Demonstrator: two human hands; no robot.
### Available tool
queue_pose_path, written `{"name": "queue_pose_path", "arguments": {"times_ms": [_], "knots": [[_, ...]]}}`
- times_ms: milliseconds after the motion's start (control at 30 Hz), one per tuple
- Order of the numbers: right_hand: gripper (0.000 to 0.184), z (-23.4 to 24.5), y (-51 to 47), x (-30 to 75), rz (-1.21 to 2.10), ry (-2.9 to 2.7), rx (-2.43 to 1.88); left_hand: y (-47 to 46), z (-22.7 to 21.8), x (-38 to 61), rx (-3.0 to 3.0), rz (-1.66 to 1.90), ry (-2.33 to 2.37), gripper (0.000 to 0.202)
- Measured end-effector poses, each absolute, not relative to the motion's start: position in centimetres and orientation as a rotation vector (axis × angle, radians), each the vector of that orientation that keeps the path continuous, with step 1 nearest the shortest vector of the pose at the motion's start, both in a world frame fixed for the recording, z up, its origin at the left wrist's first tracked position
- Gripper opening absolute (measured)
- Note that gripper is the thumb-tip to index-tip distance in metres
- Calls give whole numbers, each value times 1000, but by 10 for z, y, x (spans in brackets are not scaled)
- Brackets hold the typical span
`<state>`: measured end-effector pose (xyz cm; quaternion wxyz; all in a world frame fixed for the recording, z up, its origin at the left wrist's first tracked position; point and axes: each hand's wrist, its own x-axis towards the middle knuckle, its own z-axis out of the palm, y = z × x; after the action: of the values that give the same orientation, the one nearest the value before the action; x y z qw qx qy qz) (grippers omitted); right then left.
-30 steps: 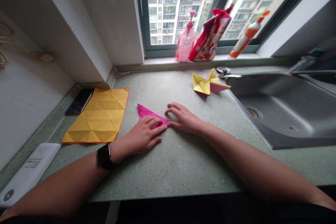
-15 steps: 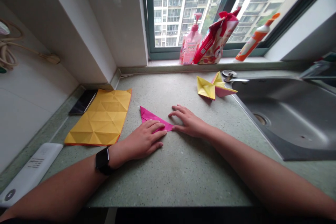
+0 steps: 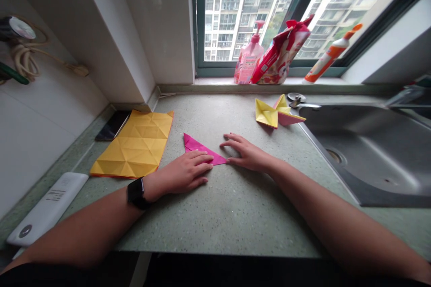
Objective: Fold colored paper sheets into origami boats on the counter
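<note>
A magenta sheet of origami paper (image 3: 219, 160), folded into a triangle, lies flat on the counter. My left hand (image 3: 183, 171) rests over its lower left part with outstretched fingers, hiding some of it. Its pointed right end touches or nearly touches the thumb of my right hand (image 3: 251, 154), whose fingers are spread above the counter with nothing held. Farther back to the right stands a folded yellow and pink paper piece (image 3: 267, 114) with several points. Creased yellow paper sheets (image 3: 134, 145) lie stacked to the left.
A dark phone (image 3: 113, 125) lies partly beside the yellow sheets, and a white oblong device (image 3: 50, 206) is at the left. The steel sink (image 3: 380, 152) borders the counter on the right. A pink pump bottle (image 3: 248, 60), red bag (image 3: 283, 54) and orange-white bottle (image 3: 332, 56) line the windowsill.
The view has shifted slightly. My left hand has drawn back a little toward the left, baring more of the magenta paper's right end. My right hand stays spread at the tip.
</note>
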<state>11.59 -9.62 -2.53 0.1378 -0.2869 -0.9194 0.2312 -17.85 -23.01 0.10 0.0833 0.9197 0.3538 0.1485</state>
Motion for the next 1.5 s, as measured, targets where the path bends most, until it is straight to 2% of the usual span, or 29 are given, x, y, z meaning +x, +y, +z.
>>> {"name": "queue_pose_path", "arguments": {"times_ms": [133,300,367,467,567,800,1233,1433,1500], "knots": [[50,-24,-95,116,681,-2649,-787,-227,7,-188,2701,578,1349,19],[48,-25,-93,115,726,-2645,-756,-226,10,-204,2622,548,1744,45],[47,-25,-92,116,742,-2644,-753,-227,12,-206,2612,462,1727,45],[45,-23,-90,117,785,-2630,-721,-229,15,-205,2595,386,1648,31],[47,-19,-93,117,870,-2553,-695,-232,19,-201,2580,393,1568,21],[42,-11,-113,103,986,-2472,-698,-232,15,-193,2542,467,1488,13],[33,-6,-127,91,1132,-2251,-786,-225,6,-193,2458,632,1419,14],[46,-13,-130,85,1205,-2205,-851,-222,-2,-195,2442,727,1415,15],[50,-14,-131,83,1189,-2158,-856,-221,-5,-195,2437,777,1446,22]]}}
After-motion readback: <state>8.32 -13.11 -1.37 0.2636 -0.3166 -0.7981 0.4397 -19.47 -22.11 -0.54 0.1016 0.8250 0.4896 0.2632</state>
